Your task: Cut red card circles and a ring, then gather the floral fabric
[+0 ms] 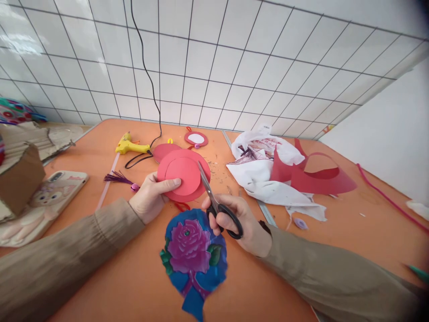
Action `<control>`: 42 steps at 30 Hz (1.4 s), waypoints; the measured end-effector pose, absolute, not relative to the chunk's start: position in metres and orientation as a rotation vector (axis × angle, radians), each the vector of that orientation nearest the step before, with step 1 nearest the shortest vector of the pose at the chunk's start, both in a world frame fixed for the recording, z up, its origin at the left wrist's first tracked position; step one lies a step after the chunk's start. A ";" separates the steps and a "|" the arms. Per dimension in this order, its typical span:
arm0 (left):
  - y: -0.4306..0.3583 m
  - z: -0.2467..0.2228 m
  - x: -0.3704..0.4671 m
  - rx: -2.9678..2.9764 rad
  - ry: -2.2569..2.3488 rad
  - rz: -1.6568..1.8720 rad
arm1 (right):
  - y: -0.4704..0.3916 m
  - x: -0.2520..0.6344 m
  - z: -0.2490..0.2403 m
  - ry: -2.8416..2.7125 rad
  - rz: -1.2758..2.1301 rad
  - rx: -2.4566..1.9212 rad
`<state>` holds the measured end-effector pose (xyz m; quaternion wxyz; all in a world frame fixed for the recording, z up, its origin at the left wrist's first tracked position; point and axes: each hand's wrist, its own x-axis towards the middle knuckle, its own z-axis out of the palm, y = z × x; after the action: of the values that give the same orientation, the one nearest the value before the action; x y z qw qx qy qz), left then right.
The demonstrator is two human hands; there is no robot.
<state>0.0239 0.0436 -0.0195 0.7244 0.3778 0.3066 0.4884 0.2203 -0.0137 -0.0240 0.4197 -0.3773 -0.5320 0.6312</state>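
Between thumb and fingers, my left hand point(150, 197) grips a round red paper disc point(184, 172), which looks like two layers with a smaller circle on top. My right hand point(239, 219) holds black-handled scissors point(209, 190), their blades pointing up over the disc's right edge. The scissors' blades look nearly closed. Below my hands lies a blue piece of fabric with a purple flower point(189, 246) and green leaves. Another red oval piece point(167, 152) sits just behind the disc, partly covered by it.
A yellow glue gun point(129, 145) with a black cord stands behind left, near a purple tassel point(120, 179). A phone point(47, 201) and cardboard point(20, 179) lie left. White cloth and plastic point(264, 174) and red paper scraps point(321, 179) lie right. A small red-rimmed oval point(196, 138) rests behind.
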 end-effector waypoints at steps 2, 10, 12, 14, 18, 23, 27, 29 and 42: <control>0.044 -0.020 0.024 0.842 0.678 1.076 | -0.014 0.220 -0.024 -1.324 1.589 -0.946; 0.044 -0.020 0.024 0.838 0.690 1.088 | -0.014 0.221 -0.024 -1.351 1.581 -0.955; 0.044 -0.020 0.024 0.829 0.686 1.090 | -0.014 0.220 -0.022 -1.348 1.582 -0.968; 0.044 -0.019 0.024 0.818 0.674 1.089 | -0.014 0.220 -0.021 -1.342 1.582 -0.981; 0.044 -0.017 0.024 0.803 0.652 1.100 | -0.014 0.220 -0.021 -1.364 1.571 -0.989; 0.045 -0.017 0.024 0.796 0.658 1.118 | -0.014 0.221 -0.023 -1.379 1.561 -0.998; 0.047 -0.017 0.024 0.783 0.662 1.126 | -0.014 0.221 -0.023 -1.376 1.570 -0.998; 0.047 -0.017 0.025 0.774 0.666 1.138 | -0.014 0.220 -0.022 -1.369 1.577 -1.006; 0.043 -0.021 0.028 0.832 0.621 1.063 | -0.015 0.219 -0.030 -1.305 1.581 -0.939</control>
<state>0.0276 0.0429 -0.0207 0.7365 0.3789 0.2828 0.4837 0.2190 -0.0148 -0.0299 0.4289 -0.3760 -0.5229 0.6334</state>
